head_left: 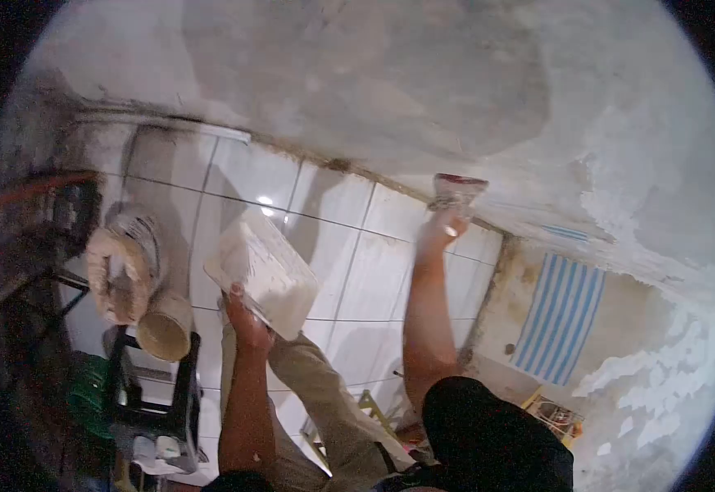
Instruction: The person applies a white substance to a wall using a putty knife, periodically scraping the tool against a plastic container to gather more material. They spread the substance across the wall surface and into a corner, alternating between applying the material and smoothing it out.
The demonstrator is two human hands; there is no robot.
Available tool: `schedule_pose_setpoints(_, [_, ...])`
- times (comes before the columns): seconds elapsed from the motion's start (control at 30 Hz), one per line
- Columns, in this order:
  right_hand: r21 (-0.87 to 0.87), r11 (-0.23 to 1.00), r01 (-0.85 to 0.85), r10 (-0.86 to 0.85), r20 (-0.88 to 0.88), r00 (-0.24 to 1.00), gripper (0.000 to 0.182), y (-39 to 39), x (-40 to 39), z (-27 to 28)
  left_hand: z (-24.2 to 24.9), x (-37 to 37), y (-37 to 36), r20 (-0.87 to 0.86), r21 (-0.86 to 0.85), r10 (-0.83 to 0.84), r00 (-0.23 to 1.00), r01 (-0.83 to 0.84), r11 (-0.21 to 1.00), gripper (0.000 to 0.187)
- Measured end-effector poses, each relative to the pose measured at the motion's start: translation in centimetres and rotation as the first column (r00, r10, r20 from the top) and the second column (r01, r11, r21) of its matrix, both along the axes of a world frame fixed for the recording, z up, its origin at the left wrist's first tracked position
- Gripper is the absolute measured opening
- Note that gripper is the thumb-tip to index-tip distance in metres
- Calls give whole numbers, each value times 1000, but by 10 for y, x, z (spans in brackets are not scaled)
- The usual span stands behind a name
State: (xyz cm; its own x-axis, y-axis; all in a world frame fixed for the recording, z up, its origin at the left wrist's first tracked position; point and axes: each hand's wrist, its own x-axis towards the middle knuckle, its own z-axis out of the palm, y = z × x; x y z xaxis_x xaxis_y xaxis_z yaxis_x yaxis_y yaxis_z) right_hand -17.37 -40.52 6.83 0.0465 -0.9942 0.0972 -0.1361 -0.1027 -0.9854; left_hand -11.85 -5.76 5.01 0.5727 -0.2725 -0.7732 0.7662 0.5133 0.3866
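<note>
My left hand [249, 321] is closed on the near edge of a pale rectangular board [271, 271] smeared with whitish paste. Raised ahead on the right, my right hand [449, 225] grips a putty knife [460, 187] with a wide, dark-edged blade. The blade is close to the grey plastered wall [374, 74]; whether it touches cannot be made out. Part of the knife's handle is hidden by my fingers.
A black stool [156, 402], an open paper bag [118, 275], a round container [165, 328] and a green object [88, 385] stand on the left. White tiles [341, 271] lie ahead. A blue-striped cloth [560, 318] hangs at the right, above a yellow crate [556, 416].
</note>
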Motion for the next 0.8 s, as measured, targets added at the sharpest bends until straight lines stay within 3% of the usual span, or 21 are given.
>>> schedule_pose_setpoints(0.03, [9, 1000, 15, -15, 23, 1000, 28, -12, 0, -2, 8, 5, 4, 23, 9, -15, 1000, 15, 1000, 77])
schedule_pose_setpoints(0.1, [16, 1000, 22, -25, 290, 957, 21, -40, 5, -21, 15, 12, 9, -67, 27, -24, 997, 26, 999, 76])
schedule_pose_setpoints(0.13, [167, 963, 212, -240, 165, 957, 19, -53, 17, -30, -2, 16, 16, -122, -58, -76, 990, 69, 996, 76])
schedule_pose_setpoints(0.17, [163, 960, 226, -252, 163, 954, 19, -52, 27, -32, -7, 25, 17, -125, -62, -90, 988, 82, 995, 76])
schedule_pose_setpoints(0.23, [-103, 987, 125, -88, 307, 947, 14, -24, 54, -31, -13, 37, 16, -28, -88, -102, 994, 100, 991, 73])
schedule_pose_setpoints(0.3, [-132, 970, 204, -186, 136, 973, 15, 17, 95, -4, -2, 61, 8, 39, -120, -138, 990, 142, 983, 71])
schedule_pose_setpoints(0.33, [-177, 925, 336, -311, 155, 938, 17, 35, 118, -3, 5, 72, 6, 116, -139, -159, 980, 175, 975, 70])
schedule_pose_setpoints(0.37, [-158, 953, 259, -244, 103, 964, 21, 53, 130, 7, 10, 79, 5, 109, -140, -159, 981, 173, 975, 70])
schedule_pose_setpoints(0.43, [-202, 977, 61, -18, 205, 979, 20, 74, 145, 1, 15, 92, 3, 115, -96, -133, 984, 144, 985, 65])
schedule_pose_setpoints(0.47, [-203, 978, 57, -14, 205, 979, 20, 82, 151, -2, 12, 95, 5, 114, -96, -129, 985, 140, 985, 65])
schedule_pose_setpoints(0.5, [-403, 915, -33, 5, -71, 997, 19, 88, 155, -6, 4, 98, 8, 64, -136, -127, 990, 134, 982, 65])
schedule_pose_setpoints(0.53, [-556, 815, -166, -38, -337, 941, 17, 93, 159, -10, -5, 100, 11, 14, -175, -131, 991, 132, 976, 65])
schedule_pose_setpoints(0.57, [-556, 816, -160, -43, -334, 942, 17, 96, 158, -13, -16, 102, 15, 17, -174, -137, 990, 138, 975, 65])
schedule_pose_setpoints(0.63, [-528, 680, -509, -35, -717, 696, 14, 105, 155, -17, -35, 107, 25, -4, -253, -125, 992, 119, 960, 65])
schedule_pose_setpoints(0.67, [-529, 682, -505, -41, -717, 696, 14, 109, 152, -17, -34, 106, 25, -4, -255, -130, 992, 125, 959, 65])
schedule_pose_setpoints(0.73, [-513, 602, -612, 144, -684, 715, 10, 116, 151, -11, -27, 111, 23, -4, -270, -173, 985, 165, 949, 69])
schedule_pose_setpoints(0.77, [-527, 594, -608, 136, -679, 722, 10, 113, 150, -5, -34, 111, 22, 8, -282, -172, 985, 167, 945, 69])
schedule_pose_setpoints(0.8, [-546, 751, -371, 61, -502, 863, 12, 110, 147, 4, -47, 106, 25, 25, -286, -159, 987, 159, 945, 69])
